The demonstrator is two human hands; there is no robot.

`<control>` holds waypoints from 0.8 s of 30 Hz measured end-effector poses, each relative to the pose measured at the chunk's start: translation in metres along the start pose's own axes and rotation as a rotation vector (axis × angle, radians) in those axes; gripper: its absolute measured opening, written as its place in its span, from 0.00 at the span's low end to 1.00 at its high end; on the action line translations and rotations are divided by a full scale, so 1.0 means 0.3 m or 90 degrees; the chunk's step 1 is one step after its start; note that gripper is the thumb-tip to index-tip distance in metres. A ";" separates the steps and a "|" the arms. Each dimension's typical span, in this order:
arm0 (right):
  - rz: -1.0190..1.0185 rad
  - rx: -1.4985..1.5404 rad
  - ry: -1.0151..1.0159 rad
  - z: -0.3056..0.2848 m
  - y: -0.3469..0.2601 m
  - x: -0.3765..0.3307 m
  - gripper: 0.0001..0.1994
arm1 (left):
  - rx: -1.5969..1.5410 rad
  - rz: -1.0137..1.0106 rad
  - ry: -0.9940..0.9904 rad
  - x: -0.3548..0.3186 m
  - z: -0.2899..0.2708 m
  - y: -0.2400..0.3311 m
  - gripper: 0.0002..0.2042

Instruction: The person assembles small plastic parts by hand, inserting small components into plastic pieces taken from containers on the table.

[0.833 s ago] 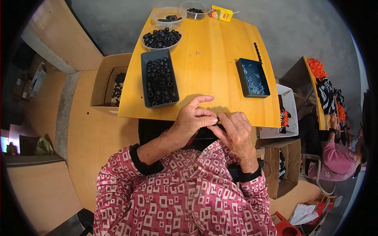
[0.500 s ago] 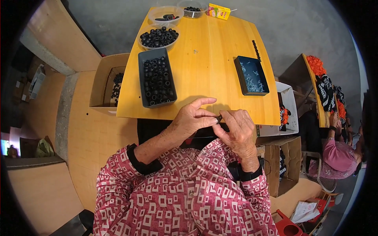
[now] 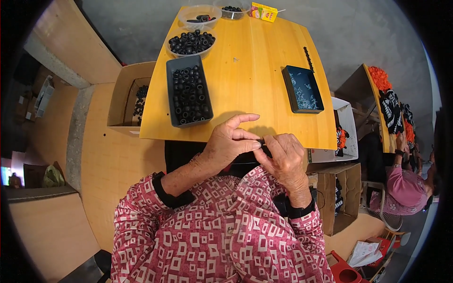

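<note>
Above the table's near edge, my left hand [image 3: 229, 142] and my right hand [image 3: 285, 155] meet at the fingertips. Between them is a small black part [image 3: 261, 142], mostly covered by the fingers. Thumb and fingers of my left hand pinch its left side, with the index finger raised off it. My right hand's curled fingers and thumb grip the other side. Left of my hands sits a dark rectangular bin [image 3: 192, 123] full of small black hollow plastic pieces [image 3: 189, 94]. Farther right lies a shallow dark tray [image 3: 307, 111] with many tiny pale pieces in it.
Clear bowls [image 3: 188, 13] with black pieces stand at the table's far left. A yellow drink carton [image 3: 264, 12] is at the back, a black notched strip [image 3: 308, 59] behind the tray. Cardboard boxes [image 3: 123, 112] flank the table. At far right another person [image 3: 408, 186] sits by orange and black-striped goods.
My hands stay nearly in place, with the fingertips shifted slightly around the small black part, which shows less now. The table's things appear only slightly displaced in the picture.
</note>
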State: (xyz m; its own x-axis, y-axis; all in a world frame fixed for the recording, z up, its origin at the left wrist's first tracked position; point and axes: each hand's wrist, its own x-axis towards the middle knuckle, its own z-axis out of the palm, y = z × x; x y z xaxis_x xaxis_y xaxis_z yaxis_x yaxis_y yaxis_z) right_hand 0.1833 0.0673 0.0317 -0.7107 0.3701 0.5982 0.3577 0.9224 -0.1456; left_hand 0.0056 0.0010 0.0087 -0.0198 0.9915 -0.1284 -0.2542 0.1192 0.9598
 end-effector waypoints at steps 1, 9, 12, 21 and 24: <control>0.000 -0.004 -0.017 -0.004 0.000 -0.001 0.14 | 0.000 -0.004 0.002 -0.002 0.001 0.002 0.30; 0.022 0.037 -0.083 -0.020 -0.012 0.006 0.15 | -0.117 -0.089 0.022 -0.008 0.010 -0.005 0.30; 0.020 0.057 -0.052 -0.006 0.002 -0.005 0.15 | -0.117 -0.083 0.027 -0.010 0.017 -0.006 0.29; 0.048 0.083 -0.019 -0.008 0.014 0.004 0.14 | -0.195 -0.079 -0.036 0.006 -0.011 -0.022 0.29; 0.051 0.074 -0.026 -0.016 0.012 0.006 0.13 | -0.158 -0.079 -0.037 0.009 -0.018 -0.014 0.30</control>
State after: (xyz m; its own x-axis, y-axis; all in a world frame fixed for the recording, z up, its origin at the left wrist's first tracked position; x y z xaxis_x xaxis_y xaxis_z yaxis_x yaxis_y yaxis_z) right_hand 0.1861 0.0707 0.0361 -0.7070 0.4455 0.5492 0.3443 0.8952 -0.2830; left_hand 0.0013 0.0028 0.0030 0.0801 0.9721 -0.2203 -0.4801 0.2313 0.8461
